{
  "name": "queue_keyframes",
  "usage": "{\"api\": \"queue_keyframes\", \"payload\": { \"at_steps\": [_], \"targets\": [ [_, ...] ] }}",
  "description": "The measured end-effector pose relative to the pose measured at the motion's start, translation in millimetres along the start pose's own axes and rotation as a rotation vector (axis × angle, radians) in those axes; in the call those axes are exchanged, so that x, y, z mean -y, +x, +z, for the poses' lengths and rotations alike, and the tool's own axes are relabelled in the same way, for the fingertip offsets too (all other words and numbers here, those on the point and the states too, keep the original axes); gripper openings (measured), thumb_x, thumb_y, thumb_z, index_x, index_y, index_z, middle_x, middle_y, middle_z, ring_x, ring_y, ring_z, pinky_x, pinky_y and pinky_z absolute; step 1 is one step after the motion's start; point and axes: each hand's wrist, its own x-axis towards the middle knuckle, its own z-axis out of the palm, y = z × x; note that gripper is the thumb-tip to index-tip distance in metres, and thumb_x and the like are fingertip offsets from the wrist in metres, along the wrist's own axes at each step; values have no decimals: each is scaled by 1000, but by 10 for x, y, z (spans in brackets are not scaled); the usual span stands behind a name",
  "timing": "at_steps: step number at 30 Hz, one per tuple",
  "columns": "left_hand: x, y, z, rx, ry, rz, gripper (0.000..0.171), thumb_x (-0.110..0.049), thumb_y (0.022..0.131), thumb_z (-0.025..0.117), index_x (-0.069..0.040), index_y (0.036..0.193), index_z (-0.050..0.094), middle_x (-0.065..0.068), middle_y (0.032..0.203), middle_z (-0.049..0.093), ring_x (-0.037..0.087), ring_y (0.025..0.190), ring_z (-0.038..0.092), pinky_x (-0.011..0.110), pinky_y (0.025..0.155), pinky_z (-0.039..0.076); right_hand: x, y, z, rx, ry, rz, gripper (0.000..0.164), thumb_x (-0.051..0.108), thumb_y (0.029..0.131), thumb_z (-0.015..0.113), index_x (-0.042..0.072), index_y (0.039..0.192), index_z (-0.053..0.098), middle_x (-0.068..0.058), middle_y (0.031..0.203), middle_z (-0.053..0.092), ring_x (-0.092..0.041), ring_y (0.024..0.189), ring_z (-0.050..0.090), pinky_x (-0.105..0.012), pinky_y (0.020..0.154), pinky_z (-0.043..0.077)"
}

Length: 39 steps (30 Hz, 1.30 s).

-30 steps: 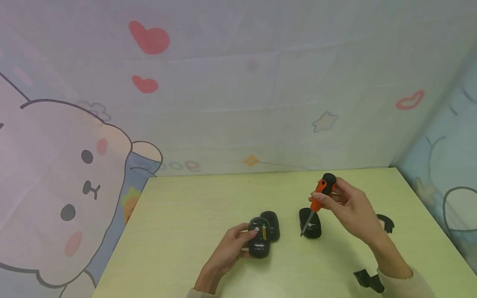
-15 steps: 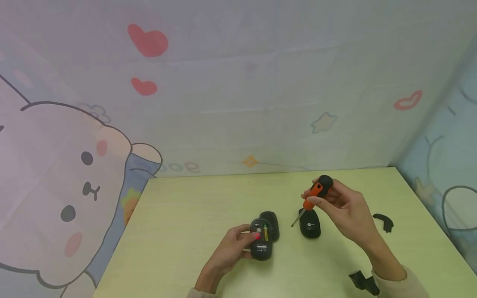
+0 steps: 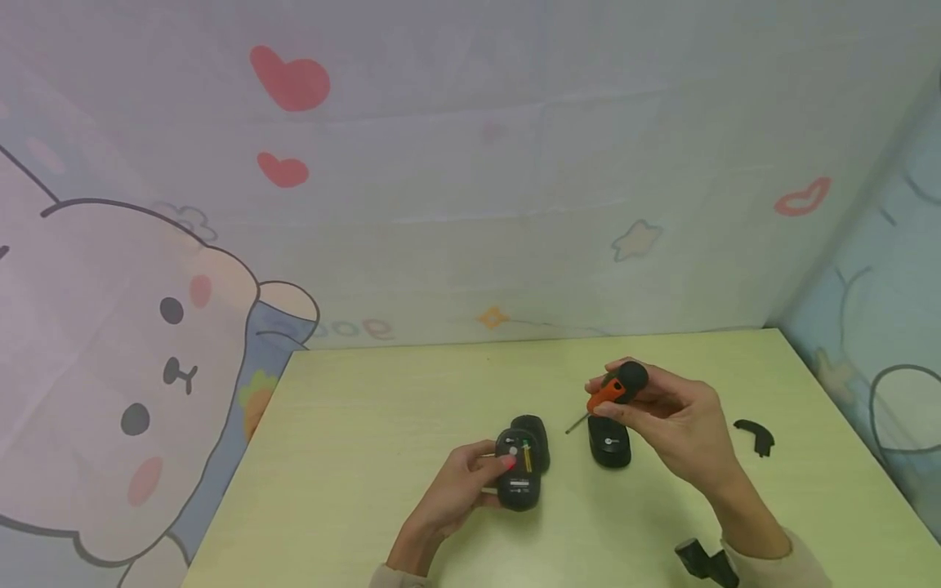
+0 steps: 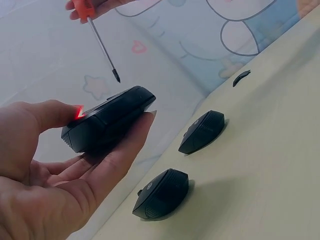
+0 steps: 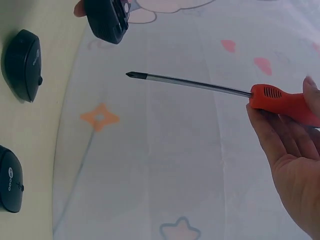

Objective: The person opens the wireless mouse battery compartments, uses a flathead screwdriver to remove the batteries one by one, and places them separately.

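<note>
My left hand [image 3: 463, 482] grips a black computer mouse [image 3: 519, 482] above the table, its underside turned up. A yellow-green battery shows in the underside, and red light glows at my thumb. In the left wrist view the same mouse [image 4: 112, 120] lies between thumb and fingers. My right hand [image 3: 680, 420] holds a screwdriver [image 3: 607, 395] by its orange and black handle. Its cross-shaped tip points toward the held mouse; in the right wrist view the screwdriver [image 5: 200, 86] is apart from it.
Two more black mice stand on the table: one mouse [image 3: 541, 437] just behind the held one, another mouse [image 3: 610, 445] under the screwdriver. A curved black piece [image 3: 757, 437] lies at the right. A black object [image 3: 706, 563] sits by the right sleeve. A printed cloth [image 3: 470, 163] hangs behind.
My right hand has moved left and slightly down, and the screwdriver has tilted nearer level, its tip closer to the held mouse. The held mouse has shifted slightly right; red light now shows at my thumb.
</note>
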Motion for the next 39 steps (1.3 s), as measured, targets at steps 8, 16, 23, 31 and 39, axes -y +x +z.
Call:
{"api": "queue_keyframes", "payload": {
  "at_steps": [8, 16, 23, 31, 39],
  "targets": [
    [7, 9, 17, 17, -1, 4, 45, -21, 96, 62, 5, 131, 55, 22, 117, 70, 24, 96, 73, 38, 75, 63, -8, 7, 77, 9, 16, -25, 44, -24, 76, 67, -12, 118, 60, -18, 105, 74, -24, 92, 75, -27, 80, 61],
    [5, 23, 28, 1, -9, -3, 46, -27, 97, 61, 4, 130, 56, 20, 116, 70, 24, 96, 73, 39, 75, 63, -52, 3, 156, 34, 51, -48, 45, -25, 75, 68, -12, 117, 60, -18, 105, 75, -24, 92, 75, -26, 77, 61],
    [-8, 19, 26, 14, 1, 2, 47, -28, 96, 63, 3, 131, 57, 20, 117, 70, 23, 97, 73, 38, 76, 63, -93, -3, 205, 41, 38, -43, 44, -23, 75, 69, -10, 117, 61, -18, 105, 74, -24, 93, 75, -27, 79, 61],
    [-33, 6, 33, 10, 3, -3, 46, -27, 95, 64, 3, 130, 59, 20, 117, 69, 23, 96, 72, 39, 76, 63, -128, -19, 262, 53, 43, -68, 46, -25, 74, 68, -9, 117, 61, -21, 105, 73, -23, 92, 75, -27, 78, 61],
    [-29, 12, 52, -7, -6, -12, 43, -24, 96, 63, 4, 129, 60, 20, 116, 69, 22, 96, 72, 39, 75, 63, -154, -17, 293, 61, 44, -89, 45, -24, 74, 69, -9, 116, 61, -22, 105, 73, -23, 92, 75, -27, 78, 61]
  ]
}}
